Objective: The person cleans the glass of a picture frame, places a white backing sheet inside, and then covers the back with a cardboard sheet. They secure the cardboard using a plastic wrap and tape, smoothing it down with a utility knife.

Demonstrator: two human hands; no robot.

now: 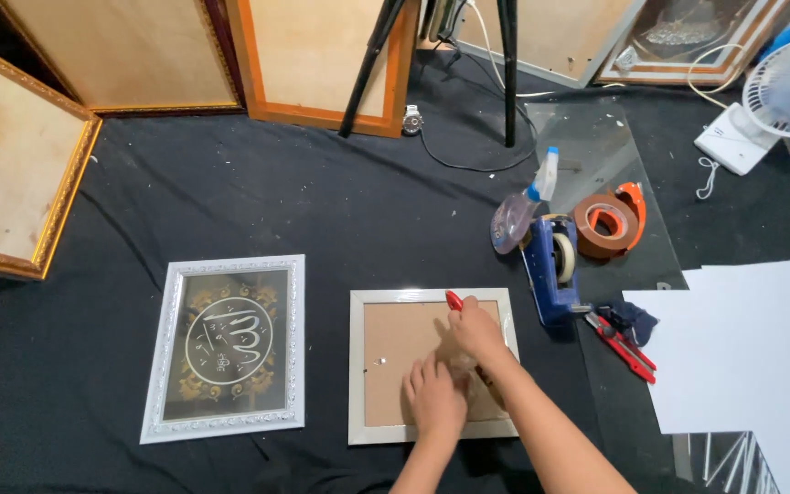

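Low centre of frame, a silver frame (432, 366) lies face down w/ brown backing up, so left hand (435, 400) presses flat and open to steady it, while right hand (477, 327) is closed on a red tool (453, 300) at the backing's upper edge.

free: dark cloth (340, 229) above frame (432, 366) | blocked right: tape dispenser (555, 270), red cutter (622, 346)

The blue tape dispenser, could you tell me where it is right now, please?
In the head view, the blue tape dispenser lies on the black cloth, right of the face-down frame, beside the brown tape roll.
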